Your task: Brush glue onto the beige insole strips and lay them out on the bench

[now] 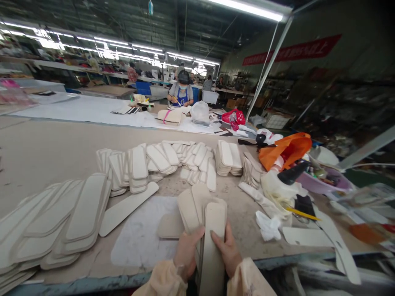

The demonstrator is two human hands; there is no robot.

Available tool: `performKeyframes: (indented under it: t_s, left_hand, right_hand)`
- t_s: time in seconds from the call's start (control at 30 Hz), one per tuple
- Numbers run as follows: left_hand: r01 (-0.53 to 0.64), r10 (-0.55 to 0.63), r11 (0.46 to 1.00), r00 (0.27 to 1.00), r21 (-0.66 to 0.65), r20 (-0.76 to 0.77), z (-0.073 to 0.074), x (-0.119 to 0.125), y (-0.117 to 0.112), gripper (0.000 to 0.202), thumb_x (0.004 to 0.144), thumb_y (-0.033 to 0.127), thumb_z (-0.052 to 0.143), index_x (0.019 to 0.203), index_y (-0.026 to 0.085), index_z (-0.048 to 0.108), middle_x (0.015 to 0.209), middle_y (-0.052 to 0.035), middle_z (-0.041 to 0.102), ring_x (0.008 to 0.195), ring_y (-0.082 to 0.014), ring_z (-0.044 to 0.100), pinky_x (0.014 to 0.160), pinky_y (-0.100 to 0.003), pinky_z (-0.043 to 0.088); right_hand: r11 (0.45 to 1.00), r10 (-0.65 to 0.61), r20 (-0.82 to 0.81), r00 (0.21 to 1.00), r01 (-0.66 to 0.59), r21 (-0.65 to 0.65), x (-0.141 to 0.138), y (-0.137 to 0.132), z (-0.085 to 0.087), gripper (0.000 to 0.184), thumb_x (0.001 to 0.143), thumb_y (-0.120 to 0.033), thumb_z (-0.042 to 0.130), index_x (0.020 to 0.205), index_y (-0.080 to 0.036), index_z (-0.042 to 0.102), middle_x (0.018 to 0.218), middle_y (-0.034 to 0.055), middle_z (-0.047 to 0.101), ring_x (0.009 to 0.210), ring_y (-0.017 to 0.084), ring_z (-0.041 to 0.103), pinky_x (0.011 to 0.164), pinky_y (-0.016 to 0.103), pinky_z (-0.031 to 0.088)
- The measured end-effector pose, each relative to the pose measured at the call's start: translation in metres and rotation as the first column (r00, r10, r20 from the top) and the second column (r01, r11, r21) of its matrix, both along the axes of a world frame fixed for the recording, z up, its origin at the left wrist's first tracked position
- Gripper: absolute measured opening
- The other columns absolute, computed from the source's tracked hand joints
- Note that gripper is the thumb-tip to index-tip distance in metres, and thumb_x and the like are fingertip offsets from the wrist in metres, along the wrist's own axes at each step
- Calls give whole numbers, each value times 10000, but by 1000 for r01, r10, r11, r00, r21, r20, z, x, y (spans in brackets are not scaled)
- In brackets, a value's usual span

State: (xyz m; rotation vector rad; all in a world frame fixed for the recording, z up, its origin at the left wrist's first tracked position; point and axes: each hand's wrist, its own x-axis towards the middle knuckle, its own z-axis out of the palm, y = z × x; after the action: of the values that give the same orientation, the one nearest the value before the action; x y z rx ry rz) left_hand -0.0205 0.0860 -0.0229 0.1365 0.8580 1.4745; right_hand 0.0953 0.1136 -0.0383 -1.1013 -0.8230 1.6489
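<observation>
Several long off-white strips with rounded ends (215, 224) are held upright between my two hands at the table's front edge. My left hand (187, 248) grips the left side of the bunch, thumb across the front, where some strips fan out to the left. On the right, my right hand (227, 250) is closed around the edge of the front strips, its thumb on their face. Behind them, a short rounded piece (170, 226) lies partly on a white sheet (138, 230). One loose strip (129, 209) rests slantwise beside that sheet.
Large overlapping stacks of strips (83, 209) cover the left front. Smaller piles (160, 158) run across the middle. To the right are crumpled tissue (268, 226), a yellow pencil (304, 213), an orange bag (285, 152) and a purple basin (327, 183). A person (181, 92) sits across the table.
</observation>
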Motion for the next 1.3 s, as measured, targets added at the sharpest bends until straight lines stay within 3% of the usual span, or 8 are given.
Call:
performKeyframes:
  t_s: [0.17,0.33,0.53,0.7,0.83,0.97,1.1,1.3]
  left_hand:
    - [6,-5,998,1000,-62,19,1,4,8,477,638,261,773,1071,108,644,948,-135,721,876,-278,676,781,-367,531]
    - [63,-47,983,994,-172,98,5,3,12,497,677,342,733,1092,89,631,929,-154,720,875,-288,677,774,-374,534]
    - [38,-37,999,999,-38,16,6,10,12,523,639,238,745,1129,116,610,990,-129,712,888,-277,673,786,-362,526]
    - [-117,112,992,985,-36,-128,0,22,13,542,653,229,731,1170,205,571,930,-76,728,834,-243,680,730,-335,532]
    - [-94,89,994,991,-47,-101,-1,28,12,527,664,258,733,1161,216,563,887,-62,730,823,-233,679,713,-319,526]
    - [-89,88,994,996,-56,-27,2,30,9,480,707,324,705,1150,206,561,938,-70,720,895,-237,666,761,-321,516]
    - [-83,82,995,997,-49,-12,5,30,8,506,721,301,692,1191,211,528,1028,-87,698,954,-258,651,829,-346,502]
    - [-75,81,988,996,-132,37,7,30,12,444,748,335,660,1163,234,537,1116,-88,668,1017,-269,627,871,-372,502]
  right_hand:
    - [999,-8,53,999,6,37,8,4,-6,1002,670,-340,763,1460,-248,155,1342,70,499,1164,234,522,922,323,470]
    - [997,81,-54,995,-80,6,10,3,-1,840,719,-354,728,1424,-240,287,1233,82,594,1064,249,586,896,364,480]
    - [998,20,-106,994,-27,-60,10,3,-6,837,730,-421,701,1428,-290,258,1227,47,601,1056,231,593,867,341,498]
    - [995,-95,18,995,95,21,14,5,-22,834,727,-395,700,1425,-283,256,1326,51,513,1173,228,510,929,329,464]
    - [982,-139,70,988,129,137,17,7,-27,701,728,-376,696,1329,-252,356,1314,75,507,1132,231,532,922,342,464]
    - [976,-98,164,982,63,208,18,6,-22,583,708,-360,714,1196,-194,444,1142,94,610,1007,233,585,866,350,486]
    - [983,-61,185,981,27,181,17,4,-16,534,690,-344,739,1132,-185,484,1086,85,638,973,225,592,839,335,491]
    - [997,-69,-19,997,70,45,17,3,-12,502,712,-385,725,1137,-222,514,1013,49,685,892,227,638,766,340,520]
